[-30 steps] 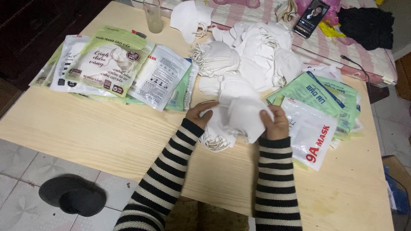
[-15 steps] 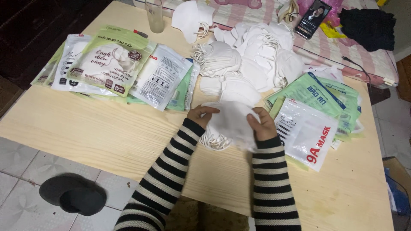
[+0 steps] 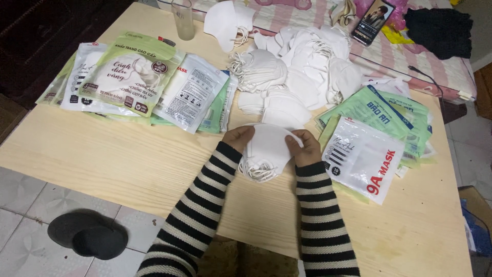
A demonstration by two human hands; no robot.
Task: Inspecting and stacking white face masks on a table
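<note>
Both my hands hold a small stack of white folded face masks (image 3: 269,149) just above the pale wooden table (image 3: 128,164). My left hand (image 3: 237,137) grips the stack's left edge and my right hand (image 3: 304,147) grips its right edge. The masks' elastic loops hang in a bunch below the stack. Both arms wear black and white striped sleeves. Right behind the stack lies a big loose pile of white masks (image 3: 302,77).
Flat mask packets, green and white, lie fanned at the left (image 3: 138,82) and at the right (image 3: 374,133). A drinking glass (image 3: 183,19) stands at the far edge, a phone (image 3: 372,19) on a striped cloth beyond. Dark slippers (image 3: 87,238) lie on the tiled floor.
My hands have drawn closer together, squeezing the mask stack narrower. The right hand moved left and slightly toward me.
</note>
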